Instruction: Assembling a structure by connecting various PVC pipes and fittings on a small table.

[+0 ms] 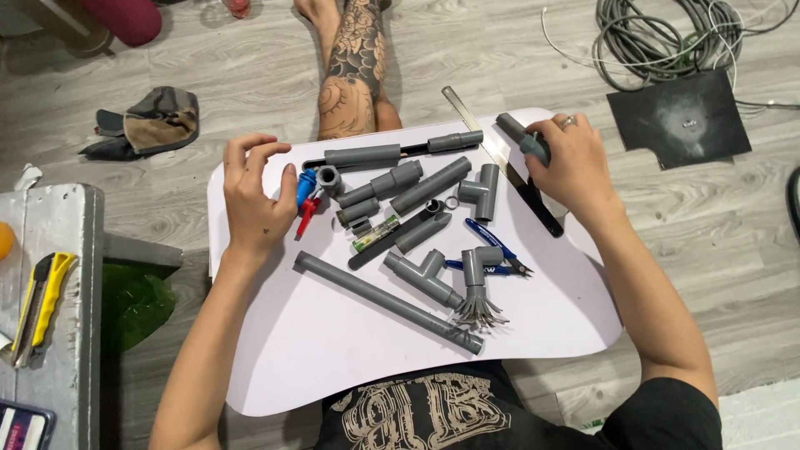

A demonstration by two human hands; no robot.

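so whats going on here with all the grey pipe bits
A person sits on the floor with a white lap table across their lap, covered in grey plastic pipe pieces. Their right hand has a grip on a short grey pipe piece at the table's far right corner, over a metal ruler. Their left hand rests on the table holding nothing, beside a small valve with blue and red parts. A long grey pipe, tee fittings and blue-handled cutters lie untouched in the middle.

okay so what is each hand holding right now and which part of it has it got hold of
The right hand grips a short grey pipe piece at its lower end, by the fitting. The left hand holds nothing; it rests on the white tray beside a blue-and-red valve.
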